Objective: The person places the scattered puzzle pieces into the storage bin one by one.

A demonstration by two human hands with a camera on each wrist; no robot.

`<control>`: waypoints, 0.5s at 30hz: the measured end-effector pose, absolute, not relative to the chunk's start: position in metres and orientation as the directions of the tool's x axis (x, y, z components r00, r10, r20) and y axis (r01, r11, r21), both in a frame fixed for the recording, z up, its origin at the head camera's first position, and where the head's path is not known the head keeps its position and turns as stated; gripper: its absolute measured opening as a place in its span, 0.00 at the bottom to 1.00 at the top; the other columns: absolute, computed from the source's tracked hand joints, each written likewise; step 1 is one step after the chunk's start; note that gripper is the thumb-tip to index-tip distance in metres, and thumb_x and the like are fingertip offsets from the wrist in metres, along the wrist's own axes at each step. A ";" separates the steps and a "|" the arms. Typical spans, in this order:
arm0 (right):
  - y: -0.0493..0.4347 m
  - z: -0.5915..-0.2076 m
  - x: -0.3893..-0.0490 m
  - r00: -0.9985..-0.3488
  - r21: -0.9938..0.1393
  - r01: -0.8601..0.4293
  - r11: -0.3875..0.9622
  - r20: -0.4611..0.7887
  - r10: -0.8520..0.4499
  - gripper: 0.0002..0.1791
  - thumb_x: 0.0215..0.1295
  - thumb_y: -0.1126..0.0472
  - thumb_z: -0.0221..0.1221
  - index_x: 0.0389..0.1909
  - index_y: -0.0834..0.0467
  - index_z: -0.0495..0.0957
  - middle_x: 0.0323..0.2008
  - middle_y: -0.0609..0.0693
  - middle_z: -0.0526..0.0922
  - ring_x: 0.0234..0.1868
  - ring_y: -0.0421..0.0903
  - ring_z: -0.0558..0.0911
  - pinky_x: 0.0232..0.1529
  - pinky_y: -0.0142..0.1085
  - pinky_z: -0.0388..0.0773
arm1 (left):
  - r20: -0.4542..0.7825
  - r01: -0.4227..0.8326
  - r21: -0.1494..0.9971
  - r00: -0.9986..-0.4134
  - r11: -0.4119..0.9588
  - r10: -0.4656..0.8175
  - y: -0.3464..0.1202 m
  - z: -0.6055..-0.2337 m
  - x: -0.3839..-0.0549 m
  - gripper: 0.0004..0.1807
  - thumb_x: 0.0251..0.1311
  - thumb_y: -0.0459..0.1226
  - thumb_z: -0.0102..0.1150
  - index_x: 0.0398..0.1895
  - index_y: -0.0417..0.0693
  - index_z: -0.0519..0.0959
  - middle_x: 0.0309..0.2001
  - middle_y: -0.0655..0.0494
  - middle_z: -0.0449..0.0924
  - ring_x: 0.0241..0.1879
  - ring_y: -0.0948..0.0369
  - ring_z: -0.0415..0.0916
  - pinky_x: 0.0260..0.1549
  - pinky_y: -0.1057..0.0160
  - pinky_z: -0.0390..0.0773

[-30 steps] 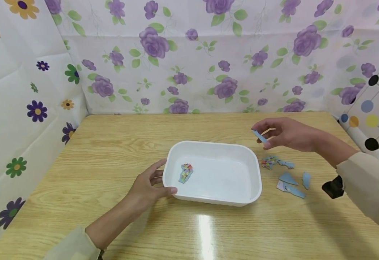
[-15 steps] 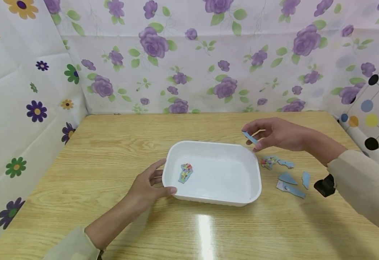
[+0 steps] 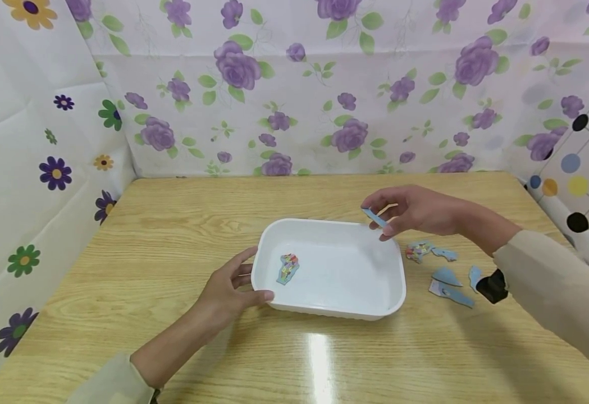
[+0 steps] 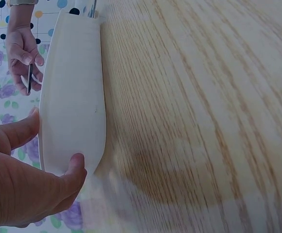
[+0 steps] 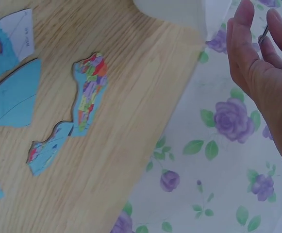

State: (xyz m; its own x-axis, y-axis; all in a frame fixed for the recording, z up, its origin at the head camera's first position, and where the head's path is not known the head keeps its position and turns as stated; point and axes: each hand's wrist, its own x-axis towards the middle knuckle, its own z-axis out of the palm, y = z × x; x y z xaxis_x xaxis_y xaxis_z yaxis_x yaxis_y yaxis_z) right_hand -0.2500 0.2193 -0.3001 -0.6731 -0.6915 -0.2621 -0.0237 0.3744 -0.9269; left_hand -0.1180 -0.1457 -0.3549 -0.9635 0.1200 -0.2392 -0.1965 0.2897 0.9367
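Observation:
A white plastic basin point(image 3: 334, 269) stands on the wooden table, and a colourful map puzzle piece point(image 3: 287, 269) lies inside at its left end. My left hand point(image 3: 231, 286) grips the basin's left end, thumb over the near rim; the left wrist view shows this hand point(image 4: 34, 179) against the basin's wall point(image 4: 73, 87). Above the basin's far right corner, my right hand point(image 3: 407, 210) pinches a thin blue puzzle piece point(image 3: 375, 217) between thumb and fingers. In the right wrist view the right hand point(image 5: 262, 63) shows the held piece edge-on.
Right of the basin lie several puzzle pieces: a multicoloured one point(image 3: 418, 251), a small blue one point(image 3: 444, 254), a blue wedge point(image 3: 447, 276) and a longer one point(image 3: 452, 293). Flowered sheeting point(image 3: 294, 112) rises behind the table point(image 3: 173, 235); a dotted sheet hangs on the right.
My right hand has moved left with the puzzle piece, from beyond the loose pieces to over the basin's far right corner. The left hand and basin stay in place.

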 end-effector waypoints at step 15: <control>0.186 -0.296 -0.251 -0.651 -0.926 -0.006 0.378 -0.283 -0.705 0.31 0.59 0.76 0.61 0.64 0.63 0.64 0.59 0.67 0.65 0.60 0.67 0.69 0.51 0.48 0.79 | -0.228 -0.184 0.939 -0.966 0.290 0.124 -0.146 -0.355 -0.117 0.47 0.48 0.33 0.74 0.72 0.58 0.60 0.61 0.47 0.72 0.60 0.52 0.71 0.53 0.57 0.77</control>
State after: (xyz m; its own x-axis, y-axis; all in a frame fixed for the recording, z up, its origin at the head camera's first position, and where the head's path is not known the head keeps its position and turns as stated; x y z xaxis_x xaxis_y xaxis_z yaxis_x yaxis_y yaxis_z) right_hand -0.2508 0.1862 -0.2960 -0.6506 -0.7046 -0.2832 -0.0061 0.3778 -0.9259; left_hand -0.1173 -0.1459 -0.3548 -0.9656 0.1245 -0.2281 -0.1845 0.2900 0.9391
